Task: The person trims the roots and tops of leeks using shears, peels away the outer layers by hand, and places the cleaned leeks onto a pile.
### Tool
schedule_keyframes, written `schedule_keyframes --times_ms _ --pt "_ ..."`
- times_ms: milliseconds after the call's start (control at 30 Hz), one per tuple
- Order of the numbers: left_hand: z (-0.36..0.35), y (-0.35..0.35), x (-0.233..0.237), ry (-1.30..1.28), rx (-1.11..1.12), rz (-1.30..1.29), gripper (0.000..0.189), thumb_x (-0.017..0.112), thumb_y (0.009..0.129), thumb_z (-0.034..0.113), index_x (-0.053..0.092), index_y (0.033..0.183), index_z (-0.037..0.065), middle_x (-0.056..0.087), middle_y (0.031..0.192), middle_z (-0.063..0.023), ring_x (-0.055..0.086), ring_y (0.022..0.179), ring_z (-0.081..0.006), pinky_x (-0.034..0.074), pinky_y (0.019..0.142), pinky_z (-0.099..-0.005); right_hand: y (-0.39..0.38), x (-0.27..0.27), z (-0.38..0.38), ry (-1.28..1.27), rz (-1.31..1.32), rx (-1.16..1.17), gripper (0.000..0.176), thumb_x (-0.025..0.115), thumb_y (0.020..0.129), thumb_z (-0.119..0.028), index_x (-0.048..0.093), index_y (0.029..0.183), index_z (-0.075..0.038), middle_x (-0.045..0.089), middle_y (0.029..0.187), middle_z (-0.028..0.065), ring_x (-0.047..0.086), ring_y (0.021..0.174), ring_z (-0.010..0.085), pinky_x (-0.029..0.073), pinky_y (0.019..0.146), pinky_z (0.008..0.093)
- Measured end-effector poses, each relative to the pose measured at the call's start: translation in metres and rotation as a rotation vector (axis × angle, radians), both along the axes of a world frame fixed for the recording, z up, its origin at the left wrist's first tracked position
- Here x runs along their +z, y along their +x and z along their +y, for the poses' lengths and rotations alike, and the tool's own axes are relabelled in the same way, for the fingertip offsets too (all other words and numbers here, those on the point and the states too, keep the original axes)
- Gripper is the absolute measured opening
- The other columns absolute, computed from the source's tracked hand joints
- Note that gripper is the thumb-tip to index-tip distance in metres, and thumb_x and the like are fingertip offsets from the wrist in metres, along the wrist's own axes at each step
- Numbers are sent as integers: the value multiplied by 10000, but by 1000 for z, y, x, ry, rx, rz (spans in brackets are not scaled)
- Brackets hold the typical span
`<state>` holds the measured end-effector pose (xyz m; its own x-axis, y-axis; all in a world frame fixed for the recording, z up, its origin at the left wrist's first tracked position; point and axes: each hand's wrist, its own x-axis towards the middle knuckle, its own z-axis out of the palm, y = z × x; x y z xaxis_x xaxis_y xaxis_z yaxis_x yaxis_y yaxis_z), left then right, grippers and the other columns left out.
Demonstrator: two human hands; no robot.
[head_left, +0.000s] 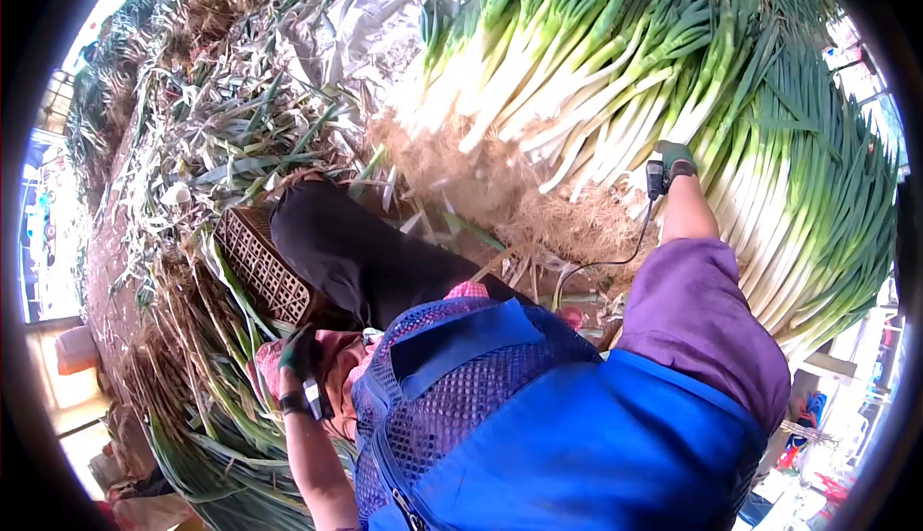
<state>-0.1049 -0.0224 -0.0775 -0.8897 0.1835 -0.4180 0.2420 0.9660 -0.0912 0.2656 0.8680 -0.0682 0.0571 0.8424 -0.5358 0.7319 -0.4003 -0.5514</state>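
Observation:
My right hand (676,159), in a dark green glove, reaches out to a broad pile of peeled green onions (615,89) with white stalks and green tops. Its fingers look closed around the white lower end of a green onion (690,120); the fingertips are partly hidden. A black device (655,177) with a thin cable sits at that wrist. My left hand (298,358), also in a dark green glove, is low beside my body against pink checked cloth (267,366). Its fingers do not show clearly. Another dark device (313,398) is at the left wrist.
A brown plastic crate (260,267) stands by my dark-trousered leg (356,243). Unpeeled green onions (207,425) lie at the lower left. Stripped leaves and skins (240,108) cover the ground at the upper left. Loose roots (538,204) lie ahead of me.

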Motion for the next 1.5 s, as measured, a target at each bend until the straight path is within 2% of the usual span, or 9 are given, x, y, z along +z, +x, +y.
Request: schedule_keyframes --times_ms 167,267,400,500,567,633,767,967,1500 --pt "17 -14 -39 108 166 -142 307 652 896 262 696 1144 86 718 1041 -123 691 854 -314 553 746 -392 6 -17 -22 -39 -87 -21 607 776 832 -359 644 1264 47 674 1214 239 700 943 322 559 816 458" --pt "59 4 -62 354 -174 -356 268 659 900 226 698 1118 74 709 1009 -105 675 839 -280 551 741 -370 18 -34 -15 179 -163 108 556 757 834 -356 666 1174 75 693 1005 167 656 703 265 532 662 419" --pt "107 10 -61 636 -951 -198 218 669 906 179 700 1084 58 697 966 -81 654 820 -234 548 734 -340 -9 8 -19 520 -333 238 609 735 848 -403 644 1197 87 705 1064 173 686 840 284 548 748 410" --pt "113 8 24 694 -735 235 319 722 895 194 693 1169 33 718 1093 -82 687 963 -183 562 788 -310 -60 63 -12 660 2 527 530 722 868 -381 644 1218 9 668 1242 200 647 1064 358 508 909 441" --pt "125 2 100 1500 529 -244 392 722 916 231 669 1238 14 698 1124 -67 667 969 -166 542 802 -285 -108 100 -22 752 536 574 371 712 912 -268 670 1201 -38 712 1113 106 655 882 241 513 765 382" --pt "112 1 208 1421 268 109 473 668 947 270 611 1338 11 650 1280 -128 627 1162 -238 516 951 -329 -159 217 -120 780 1179 608 277 719 933 -149 699 1200 -77 722 972 -3 619 779 80 495 675 248" --pt "72 73 411 1122 -654 1025 405 522 980 244 630 1288 4 613 1326 -168 594 1229 -297 521 942 -377 -186 367 -269 1139 1472 1131 260 712 940 -136 706 1193 -80 717 967 13 640 792 103 519 686 258" --pt "101 183 532 844 -1636 1119 371 539 973 237 628 1247 2 617 1282 -162 599 1200 -294 519 939 -383 -198 432 -414 1273 1279 2045 259 711 933 -128 694 1185 -71 703 947 23 631 778 112 515 675 268" --pt "87 283 552 658 -1571 1520 290 583 955 221 623 1136 -2 626 1165 -149 615 1123 -285 514 930 -401 -244 465 -471 1202 1223 2237 260 709 916 -106 664 1165 -46 663 893 50 609 742 137 505 647 295"
